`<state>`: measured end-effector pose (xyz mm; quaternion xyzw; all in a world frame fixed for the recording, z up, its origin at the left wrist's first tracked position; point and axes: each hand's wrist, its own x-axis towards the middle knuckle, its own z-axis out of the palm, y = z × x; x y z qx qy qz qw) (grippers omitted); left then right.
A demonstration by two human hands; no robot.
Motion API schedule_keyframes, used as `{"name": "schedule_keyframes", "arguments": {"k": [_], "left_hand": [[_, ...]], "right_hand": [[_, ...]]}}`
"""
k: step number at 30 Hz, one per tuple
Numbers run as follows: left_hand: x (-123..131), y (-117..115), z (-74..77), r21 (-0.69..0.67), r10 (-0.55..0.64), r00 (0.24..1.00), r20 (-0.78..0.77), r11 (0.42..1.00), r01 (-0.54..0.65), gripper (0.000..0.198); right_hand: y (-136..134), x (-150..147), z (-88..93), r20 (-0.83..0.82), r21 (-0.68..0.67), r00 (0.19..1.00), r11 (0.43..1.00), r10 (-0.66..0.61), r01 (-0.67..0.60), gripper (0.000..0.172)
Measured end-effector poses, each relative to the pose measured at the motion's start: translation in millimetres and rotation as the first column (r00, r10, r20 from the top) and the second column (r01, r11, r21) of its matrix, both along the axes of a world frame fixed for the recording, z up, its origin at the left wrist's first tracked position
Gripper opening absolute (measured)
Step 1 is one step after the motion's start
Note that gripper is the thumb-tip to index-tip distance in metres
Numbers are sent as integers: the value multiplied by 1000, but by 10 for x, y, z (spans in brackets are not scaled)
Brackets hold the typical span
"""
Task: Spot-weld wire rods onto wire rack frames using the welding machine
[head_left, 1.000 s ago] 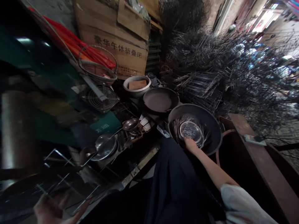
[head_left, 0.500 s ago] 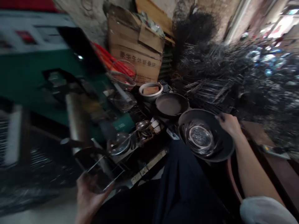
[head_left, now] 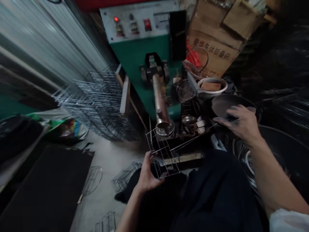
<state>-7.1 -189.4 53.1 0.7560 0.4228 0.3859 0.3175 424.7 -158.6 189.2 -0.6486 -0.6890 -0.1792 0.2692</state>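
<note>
The left hand (head_left: pixel 147 174) grips a wire rack (head_left: pixel 163 154); the right hand (head_left: pixel 241 124) spreads open over a dark pan (head_left: pixel 222 106).

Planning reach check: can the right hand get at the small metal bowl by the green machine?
Probably yes: the right hand is empty and close to the small metal bowl; only small white items and a thin wire lie between, which look easy to clear.
</note>
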Motion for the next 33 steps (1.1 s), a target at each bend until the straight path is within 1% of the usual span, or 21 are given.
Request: {"name": "schedule_keyframes", "arguments": {"k": [2,3,6,7,8,9,10,11,13,14,15,17,18,20,22,26,29,33], "left_hand": [[-45,6,14,-22,16,1000,-1,1000,-16,98],[-69,13,22,-31,26,1000,-5,999,-26,96],[-139,28,40,-36,57,998,-37,998,-59,97],[-154,28,40,-38,61,997,-52,997,-63,98],[-162,26,35,-42,58,996,-65,997,-61,100],[-160,20,26,-44,54,996,-71,997,-58,101],[-148,11,14,-46,49,996,-70,998,-52,102],[-125,0,0,-49,39,997,-63,998,-42,103],[-60,-29,-25,-54,17,999,-28,998,-18,105],[-23,-46,-32,-58,5,1000,-1,998,-6,106],[12,-63,-35,-65,-9,1000,28,998,10,106],[64,-98,-28,-79,-29,996,82,996,35,105],[79,-113,-21,-82,-30,995,100,996,39,105],[89,-139,-7,-86,-29,993,117,996,40,105],[85,-154,-2,-88,-27,991,128,995,38,105],[87,-146,-30,-115,-25,986,167,992,45,104],[116,-115,-43,-118,-22,982,186,992,44,106],[168,-62,13,-81,-11,977,211,996,29,101]], "right_hand": [[25,-16,2,-32,0,997,998,64,-64,63],[20,-5,2,-32,1,997,998,67,-67,63],[-40,66,20,-33,45,999,999,-23,25,61],[-58,85,26,-82,64,996,997,-40,46,61],[-67,88,23,-171,71,985,996,-35,47,59],[-63,69,5,-298,73,954,997,-10,33,57],[-43,25,-34,-442,64,897,998,28,1,55],[-8,-44,-97,-578,48,814,998,66,-47,54],[93,-234,-291,-777,18,619,987,113,-157,53],[150,-339,-411,-834,-4,539,975,119,-221,54],[204,-438,-538,-871,-21,477,962,116,-271,56],[286,-591,-772,-913,-60,400,941,83,-333,60],[309,-639,-867,-923,-83,381,934,60,-347,61],[325,-680,-994,-931,-128,364,923,15,-364,63],[318,-673,-1046,-935,-158,355,911,-14,-381,62],[318,-629,-1039,-934,-167,357,906,-19,-389,61],[346,-617,-1028,-920,-181,392,904,-16,-388,62],[383,-613,-1031,-904,-199,427,896,-12,-397,61]]}}
